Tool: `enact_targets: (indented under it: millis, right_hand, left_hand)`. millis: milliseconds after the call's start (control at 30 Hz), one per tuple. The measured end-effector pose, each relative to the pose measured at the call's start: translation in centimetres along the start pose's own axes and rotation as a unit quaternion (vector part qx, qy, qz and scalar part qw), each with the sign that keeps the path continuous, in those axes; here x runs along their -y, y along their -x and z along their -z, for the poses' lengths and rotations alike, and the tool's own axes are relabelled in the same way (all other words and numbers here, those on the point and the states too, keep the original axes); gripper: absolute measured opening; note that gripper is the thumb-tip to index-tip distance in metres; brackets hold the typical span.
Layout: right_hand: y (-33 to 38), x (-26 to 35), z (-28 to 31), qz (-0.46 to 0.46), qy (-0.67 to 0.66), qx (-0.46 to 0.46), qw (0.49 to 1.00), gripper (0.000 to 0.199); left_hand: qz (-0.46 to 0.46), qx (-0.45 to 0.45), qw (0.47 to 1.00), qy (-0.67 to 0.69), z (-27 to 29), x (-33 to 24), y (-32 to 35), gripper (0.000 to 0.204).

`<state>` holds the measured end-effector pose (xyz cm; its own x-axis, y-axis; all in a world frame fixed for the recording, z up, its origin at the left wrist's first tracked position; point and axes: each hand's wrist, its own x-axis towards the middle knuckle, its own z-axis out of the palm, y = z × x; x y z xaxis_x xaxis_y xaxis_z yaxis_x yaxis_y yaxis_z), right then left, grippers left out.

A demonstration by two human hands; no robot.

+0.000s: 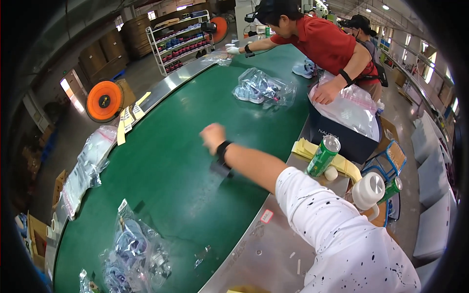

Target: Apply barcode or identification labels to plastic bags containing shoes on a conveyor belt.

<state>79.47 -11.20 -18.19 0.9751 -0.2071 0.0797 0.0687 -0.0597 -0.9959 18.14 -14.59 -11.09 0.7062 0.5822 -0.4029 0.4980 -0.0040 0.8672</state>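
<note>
My right hand (213, 136) reaches out over the green conveyor belt (166, 166), fingers curled into a fist with nothing visible in it. A black band sits on its wrist, and the white speckled sleeve comes in from the lower right. The nearest packed item is a clear bag of blue shoes (261, 88), farther up the belt and apart from the hand. Another clear bag of shoes (137, 249) lies on the belt at the lower left. My left hand is out of view.
A person in a red shirt (322, 41) leans over the belt's far end, one hand on plastic bags in a dark box (342, 139). A green can (322, 156), yellow sheets (304, 148) and a white jar (369, 191) stand at the right. Empty bags (90, 166) and an orange fan (104, 101) lie left.
</note>
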Motion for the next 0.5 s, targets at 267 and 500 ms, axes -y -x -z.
enact_targets:
  millis: [267, 500]
  right_hand:
    - [-8.5, 3.4, 14.1, -0.05, 0.243, -0.376, 0.893, 0.022]
    - [-16.6, -2.1, 16.3, -0.006, 0.284, -0.195, 0.939, 0.027]
  left_hand:
    - [0.016, -0.044, 0.999, -0.016, 1.2, 2.5, -0.8, 0.044]
    - [0.031, -0.026, 0.997, -0.06, 0.4, 1.8, -1.0, 0.041]
